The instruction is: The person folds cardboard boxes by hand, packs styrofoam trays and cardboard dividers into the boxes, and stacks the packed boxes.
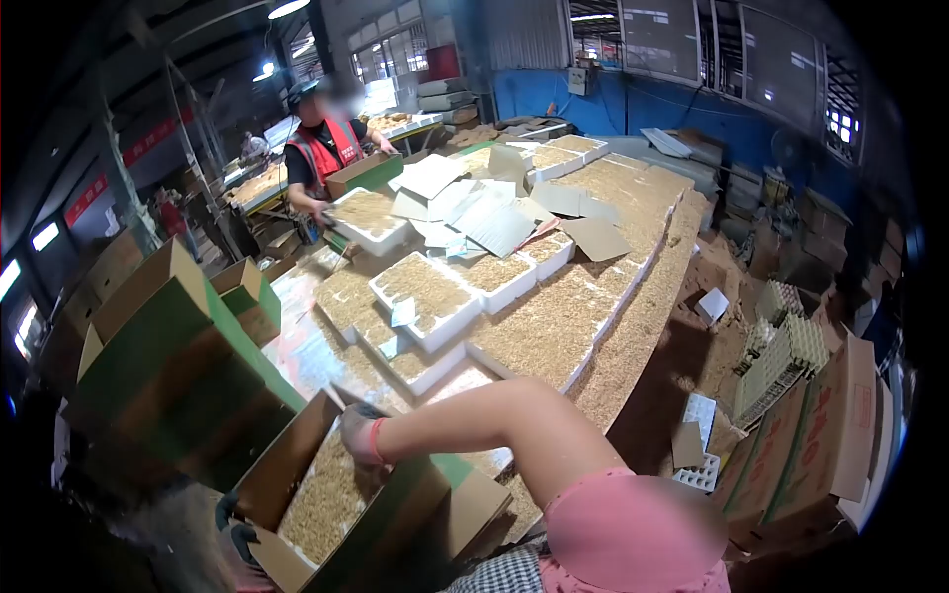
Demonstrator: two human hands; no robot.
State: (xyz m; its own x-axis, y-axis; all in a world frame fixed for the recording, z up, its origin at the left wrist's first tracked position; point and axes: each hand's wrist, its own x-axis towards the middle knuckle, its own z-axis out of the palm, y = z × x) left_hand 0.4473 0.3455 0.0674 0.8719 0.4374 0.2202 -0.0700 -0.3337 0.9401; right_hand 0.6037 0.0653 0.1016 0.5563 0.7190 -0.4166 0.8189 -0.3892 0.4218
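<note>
An open cardboard box [395, 529] with green printing stands at the bottom. Inside it lies a white tray [326, 489] filled with tan, grainy material. My right hand [360, 437], in a dark glove with a red band at the wrist, reaches into the box at the tray's far end; its fingers are mostly hidden. At the lower left, my left hand [235, 529], also in a dark glove, is closed round the box's near left edge.
Grain-filled white trays [430, 296] and loose cardboard sheets [484, 212] cover the large table. Across it a co-worker in a red vest [331, 148] holds a tray [371, 217]. Green-brown boxes [183, 366] stand left; egg trays [786, 361] and cartons [811, 445] lie right.
</note>
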